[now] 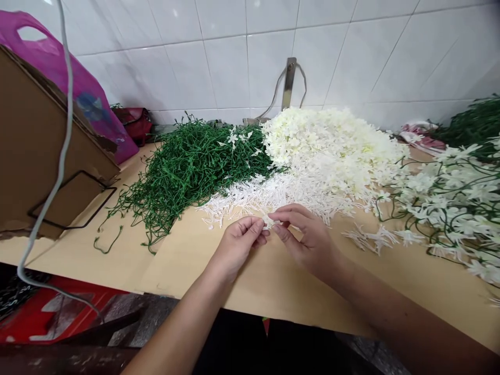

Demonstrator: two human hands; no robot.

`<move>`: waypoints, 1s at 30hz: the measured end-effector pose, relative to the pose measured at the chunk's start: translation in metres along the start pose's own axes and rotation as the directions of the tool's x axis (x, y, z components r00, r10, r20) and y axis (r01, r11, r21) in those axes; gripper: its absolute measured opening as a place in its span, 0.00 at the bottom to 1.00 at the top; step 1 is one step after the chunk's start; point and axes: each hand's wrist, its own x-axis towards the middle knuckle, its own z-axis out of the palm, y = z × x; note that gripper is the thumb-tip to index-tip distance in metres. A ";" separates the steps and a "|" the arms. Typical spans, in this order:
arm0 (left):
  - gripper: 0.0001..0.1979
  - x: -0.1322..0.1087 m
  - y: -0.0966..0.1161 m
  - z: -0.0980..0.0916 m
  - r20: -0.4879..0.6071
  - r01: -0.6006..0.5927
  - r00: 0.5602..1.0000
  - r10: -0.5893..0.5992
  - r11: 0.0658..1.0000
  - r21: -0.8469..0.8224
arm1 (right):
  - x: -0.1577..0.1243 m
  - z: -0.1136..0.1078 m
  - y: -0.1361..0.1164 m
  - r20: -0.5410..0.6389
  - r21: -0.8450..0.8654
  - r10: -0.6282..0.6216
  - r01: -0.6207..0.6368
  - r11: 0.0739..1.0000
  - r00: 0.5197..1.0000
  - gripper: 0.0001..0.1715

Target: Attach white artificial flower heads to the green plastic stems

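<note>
White blossom (268,223) is over the worktop (187,265), pinched in the left hand's (239,240) grip; the right hand (308,237) is at its other side, whether pinching cannot be told. Beyond the grip: white strands (281,194), green stems (195,161) leftward, blossom heap (336,143) rightward.

Bright — glare on wall tiles (178,22)

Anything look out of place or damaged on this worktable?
Slightly: a few white blossoms lie on the green stem pile, apart from the white flower heap. One loose stem lies off to the left, and the cardboard box has a ragged, torn-looking edge.
</note>
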 end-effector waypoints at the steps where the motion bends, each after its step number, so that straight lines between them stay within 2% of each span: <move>1: 0.15 0.000 0.001 0.001 0.002 0.004 1.000 -0.004 1.000 -0.009 | 0.000 0.000 0.000 -0.002 0.014 0.017 -0.017 1.000 1.000 0.09; 11: 0.15 0.004 0.003 0.005 0.061 -0.024 0.998 0.020 0.997 0.067 | -0.003 0.001 0.002 0.003 0.059 0.030 -0.031 0.998 1.000 0.12; 16: 0.17 0.007 0.004 0.005 0.074 -0.032 0.997 0.024 0.994 0.107 | -0.006 0.000 0.002 0.033 -0.075 -0.088 0.090 0.993 0.996 0.15; 19: 0.13 0.009 0.003 0.003 0.055 -0.006 0.998 0.000 0.995 0.101 | -0.006 0.000 0.003 0.043 -0.057 -0.101 0.104 0.993 0.994 0.16; 22: 0.10 0.009 0.002 0.003 0.051 0.016 0.999 -0.020 0.998 0.067 | -0.005 -0.002 0.003 0.006 0.065 0.001 -0.001 0.998 1.000 0.14; 25: 0.11 0.009 -0.001 0.004 0.069 0.017 0.997 -0.020 0.999 0.039 | -0.003 -0.002 0.001 0.029 0.171 0.146 -0.149 0.974 0.989 0.09; 27: 0.13 0.009 -0.003 0.005 0.071 0.019 0.997 -0.020 1.000 0.010 | -0.002 -0.001 0.002 0.048 0.225 0.252 -0.256 0.940 0.967 0.07; 30: 0.14 0.009 -0.006 0.005 0.051 0.031 0.998 -0.030 0.999 -0.022 | -0.001 0.000 0.006 0.088 0.313 0.411 -0.417 0.854 0.907 0.09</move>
